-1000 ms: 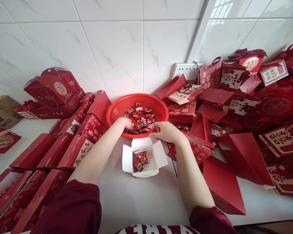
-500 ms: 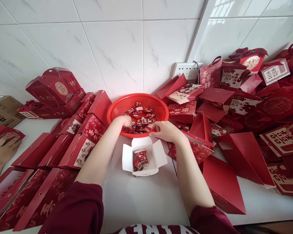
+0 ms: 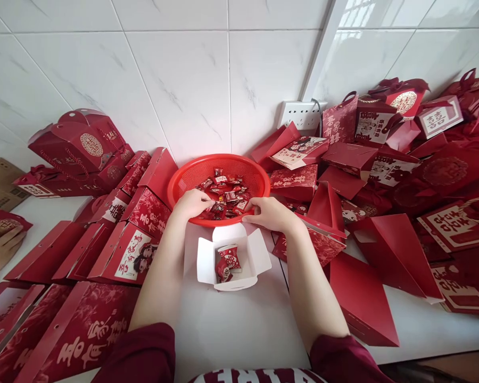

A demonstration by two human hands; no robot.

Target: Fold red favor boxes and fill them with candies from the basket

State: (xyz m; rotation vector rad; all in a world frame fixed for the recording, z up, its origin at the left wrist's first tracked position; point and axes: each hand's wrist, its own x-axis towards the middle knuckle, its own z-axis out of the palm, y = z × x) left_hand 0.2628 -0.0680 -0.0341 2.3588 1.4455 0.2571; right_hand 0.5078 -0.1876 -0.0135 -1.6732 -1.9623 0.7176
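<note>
Sweets, small, in glossy red printed wrappers (image 3: 231, 197), loose, in a round red perforated plastic basket (image 3: 186, 173); basket at 12 o'clock from an open white-lined card box (image 3: 239, 284) with flaps spread, set on the pale worktop (image 3: 239, 324). In the box, towards its 9 o'clock side: two red printed packets (image 3: 229, 257). Left hand (image 3: 195, 204): at 11 o'clock from the box, over the basket's near rim, fingers and thumb drawn narrow beside the sweets; whether one is pinched cannot be told. Right hand (image 3: 269, 213): at 1 o'clock, thumb and fingers curled narrow at the rim; contents, if any, not visible. Handling, by judgement: sweets light, firm within crinkly, slightly slippery film; best taken across the middle or by a wrapper end. Basket springy, light, to be held by its rim. Box light, easily creased; hold by the side walls, not the flaps. Adjacent: red card cartons (image 3: 151, 210) at 10 o'clock, similar heap (image 3: 351, 159) at 2 o'clock.
</note>
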